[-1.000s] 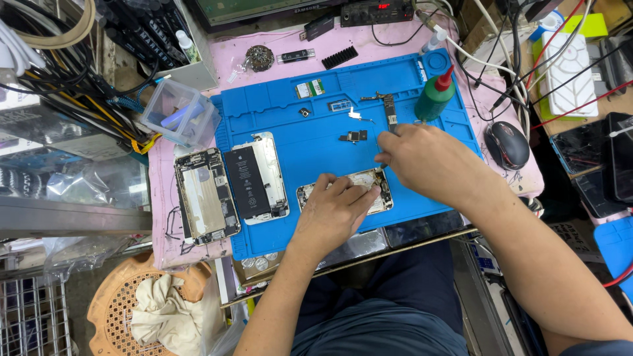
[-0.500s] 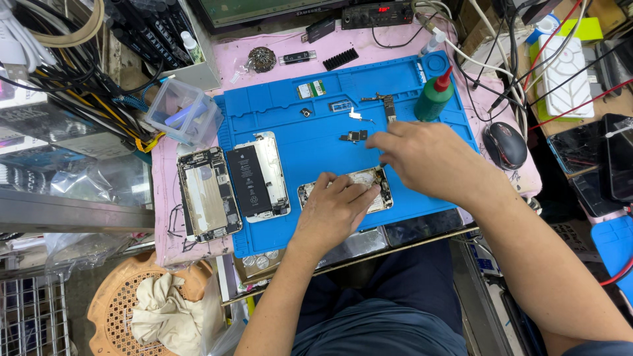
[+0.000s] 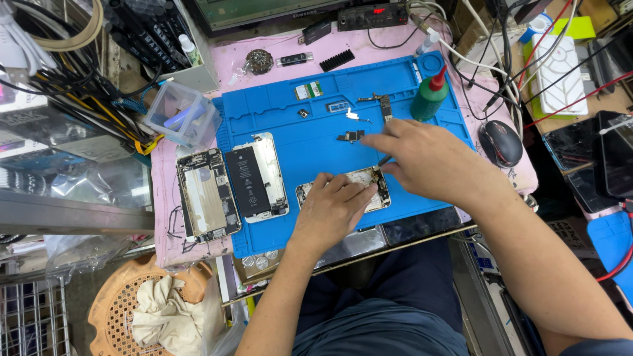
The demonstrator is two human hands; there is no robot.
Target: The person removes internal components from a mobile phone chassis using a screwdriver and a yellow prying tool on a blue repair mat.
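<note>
My left hand [image 3: 336, 204] lies flat on an opened phone body [image 3: 372, 181] near the front edge of a blue work mat [image 3: 316, 125], holding it down. My right hand [image 3: 428, 158] hovers just right of that phone, fingers pinched on a thin dark tool [image 3: 384, 159] whose tip points at the phone's upper right corner. Two more opened phones lie to the left: one with a black battery [image 3: 254, 175] on the mat, one gutted frame [image 3: 206, 194] on the pink cloth.
Small loose phone parts [image 3: 351, 136] and a circuit board [image 3: 386, 105] lie on the mat's far half. A green squeeze bottle [image 3: 430, 97] stands at its right, a black mouse [image 3: 499, 142] beyond. A clear plastic box [image 3: 182, 113] sits left; a basket with rags [image 3: 151, 310] below.
My right hand has drawn slightly back and right, and the tool tip now shows at the phone's corner. My left hand stays pressed on the phone.
</note>
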